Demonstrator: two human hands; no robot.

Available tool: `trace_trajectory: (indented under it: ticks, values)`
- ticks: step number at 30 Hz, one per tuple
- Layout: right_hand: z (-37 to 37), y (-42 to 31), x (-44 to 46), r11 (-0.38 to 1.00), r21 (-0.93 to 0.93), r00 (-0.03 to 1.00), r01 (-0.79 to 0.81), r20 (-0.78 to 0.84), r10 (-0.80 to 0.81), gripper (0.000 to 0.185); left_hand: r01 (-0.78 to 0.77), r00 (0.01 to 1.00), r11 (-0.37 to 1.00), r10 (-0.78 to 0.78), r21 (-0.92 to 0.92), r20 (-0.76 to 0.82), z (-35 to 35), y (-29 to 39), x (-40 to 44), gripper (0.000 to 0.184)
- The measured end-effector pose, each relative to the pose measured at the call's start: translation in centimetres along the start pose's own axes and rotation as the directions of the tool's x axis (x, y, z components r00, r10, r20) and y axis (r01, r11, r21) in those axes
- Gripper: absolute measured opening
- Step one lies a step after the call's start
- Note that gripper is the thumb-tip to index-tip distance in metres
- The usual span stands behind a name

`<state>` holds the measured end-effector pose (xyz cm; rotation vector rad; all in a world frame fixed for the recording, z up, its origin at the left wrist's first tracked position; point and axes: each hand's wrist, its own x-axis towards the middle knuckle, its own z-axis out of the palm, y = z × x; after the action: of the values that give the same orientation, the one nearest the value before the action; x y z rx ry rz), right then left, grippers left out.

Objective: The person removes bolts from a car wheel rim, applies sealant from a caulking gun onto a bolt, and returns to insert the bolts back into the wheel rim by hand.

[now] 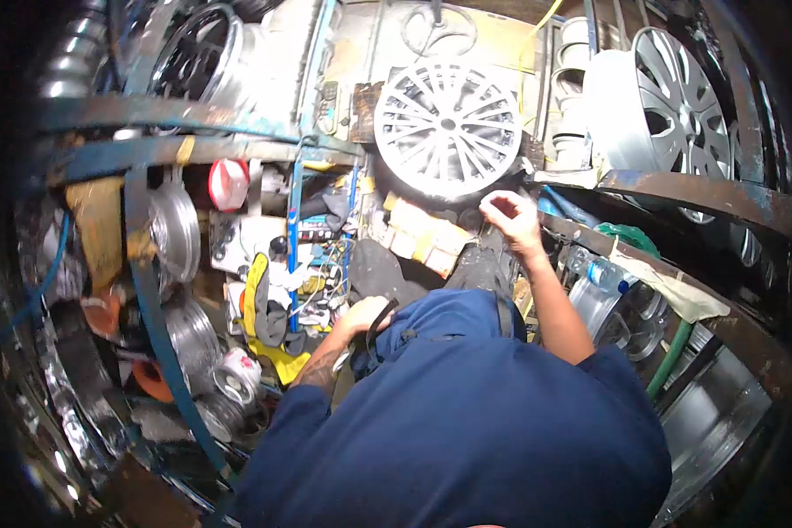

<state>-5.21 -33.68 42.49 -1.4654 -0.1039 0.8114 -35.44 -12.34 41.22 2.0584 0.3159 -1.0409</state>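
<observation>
A silver multi-spoke alloy wheel (447,126) lies face up in front of me, between the racks. My right hand (512,218) is just below its lower right rim, thumb and fingers curled together in a pinch; whatever may be between them is too small to make out. Down at my waist, my left hand (370,315) rests by a black strap (384,320) against the dark blue clothing. Its fingertips are hidden, so I cannot see if it grips the strap. A tan, box-like piece (424,236) sits between my legs, under the wheel.
Blue metal racks (163,308) with wheels stand on the left. More wheels, including a large silver one (682,106), fill the right rack. A plastic bottle (605,275) and a cloth (669,286) are at right. Yellow-and-grey gloves (264,304) hang at left among cables.
</observation>
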Motion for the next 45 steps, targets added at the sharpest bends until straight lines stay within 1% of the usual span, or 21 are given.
trace_trajectory:
  ticks: [5, 7, 8, 9, 11, 13, 15, 16, 17, 18, 20, 26, 28, 30, 31, 32, 33, 35, 38, 42, 45]
  values:
    - [-1.3, 4.2, 4.9, 1.000, 0.003, 0.995, 0.031, -0.094, -0.031, 0.019, -0.304, 0.927, 0.941, 0.328, -0.147, 0.180, -3.3, -4.9, 6.1, 0.025]
    - [-2.9, 8.9, 8.5, 0.995, -0.064, 0.982, 0.077, -0.167, -0.087, 0.020, -0.074, 0.859, 0.996, 0.084, -0.040, 0.504, -4.5, -8.4, 12.9, 0.023]
    - [-4.1, 11.5, 10.4, 0.990, -0.094, 0.966, 0.104, -0.227, -0.123, 0.020, -0.295, 0.798, 0.951, 0.191, 0.094, 0.572, -5.1, -9.6, 16.0, 0.021]
    - [-4.7, 14.1, 12.2, 0.985, -0.126, 0.948, 0.114, -0.283, -0.146, 0.020, -0.263, 0.758, 0.959, 0.138, 0.106, 0.637, -3.9, -12.9, 20.1, 0.023]
    - [-5.5, 18.3, 15.5, 0.984, -0.142, 0.892, 0.104, -0.424, -0.155, 0.020, 0.113, 0.648, 0.977, 0.064, -0.179, 0.759, -3.4, -15.1, 26.9, 0.025]
    - [-6.2, 23.8, 19.0, 0.976, 0.039, 0.847, 0.215, -0.505, -0.167, 0.022, -0.230, 0.864, 0.966, 0.145, 0.121, 0.482, -2.1, -17.1, 34.7, 0.036]
    - [-6.1, 27.5, 22.1, 0.955, 0.079, 0.803, 0.284, -0.564, -0.193, 0.023, 0.073, 0.888, 0.969, -0.171, 0.237, 0.427, -3.3, -14.4, 39.5, 0.048]
    - [-5.9, 28.8, 23.6, 0.941, 0.071, 0.774, 0.331, -0.591, -0.228, 0.021, -0.225, 0.947, 0.927, 0.136, 0.301, 0.290, 0.1, -20.3, 44.4, 0.050]
    - [-5.8, 29.7, 24.9, 0.932, 0.100, 0.771, 0.348, -0.596, -0.224, 0.021, -0.481, 0.875, 0.777, 0.452, 0.406, 0.171, 3.1, -25.8, 49.8, 0.052]
    - [-6.0, 30.5, 26.1, 0.913, 0.046, 0.751, 0.406, -0.586, -0.304, 0.021, -0.269, 0.911, 0.881, 0.101, 0.390, 0.400, 1.9, -24.8, 52.4, 0.050]
    - [-6.3, 32.2, 26.9, 0.881, -0.026, 0.713, 0.472, -0.577, -0.398, 0.023, -0.367, 0.801, 0.853, 0.088, 0.370, 0.592, 1.4, -24.8, 56.1, 0.050]
    - [-5.4, 36.7, 26.6, 0.783, -0.003, 0.652, 0.622, -0.553, -0.520, 0.020, -0.409, 0.811, 0.790, 0.086, 0.456, 0.579, 2.7, -23.4, 58.4, 0.058]
    - [-3.7, 35.9, 24.3, 0.845, -0.096, 0.686, 0.527, -0.539, -0.489, 0.020, -0.469, 0.833, 0.730, 0.180, 0.497, 0.523, 4.4, -23.6, 57.9, 0.061]
    - [-2.9, 34.6, 24.0, 0.812, 0.035, 0.727, 0.582, -0.469, -0.501, 0.023, -0.530, 0.826, 0.526, 0.498, 0.665, 0.264, 6.2, -24.6, 57.6, 0.065]
    - [-2.2, 34.6, 23.4, 0.809, 0.067, 0.749, 0.585, -0.429, -0.506, 0.025, -0.513, 0.849, 0.544, 0.435, 0.664, 0.300, 5.4, -23.0, 56.1, 0.066]
    - [-2.2, 34.6, 23.1, 0.820, 0.043, 0.759, 0.571, -0.407, -0.508, 0.025, -0.407, 0.880, 0.682, 0.115, 0.607, 0.462, 4.5, -21.3, 55.6, 0.066]
    - [-2.5, 34.7, 23.0, 0.834, 0.020, 0.775, 0.552, -0.380, -0.504, 0.025, -0.253, 0.769, 0.778, -0.198, 0.574, 0.608, 3.8, -19.8, 55.7, 0.065]
    - [-2.5, 35.8, 21.8, 0.855, 0.028, 0.779, 0.518, -0.429, -0.458, 0.024, -0.452, 0.868, 0.758, 0.252, 0.470, 0.428, 4.1, -23.2, 54.6, 0.061]
    - [-2.2, 39.2, 19.9, 0.883, 0.018, 0.782, 0.470, -0.472, -0.407, 0.022, -0.521, 0.794, 0.853, 0.476, 0.019, 0.378, -0.1, -18.4, 47.7, 0.043]
    - [-0.9, 42.1, 17.0, 0.940, 0.081, 0.855, 0.332, -0.448, -0.263, 0.027, -0.345, 0.853, 0.703, 0.511, -0.622, 0.105, -0.6, -17.4, 44.7, 0.032]
    - [0.3, 42.6, 16.1, 0.943, 0.095, 0.877, 0.320, -0.406, -0.257, 0.027, -0.329, 0.901, 0.562, 0.428, -0.759, -0.074, -0.1, -15.4, 44.2, 0.030]
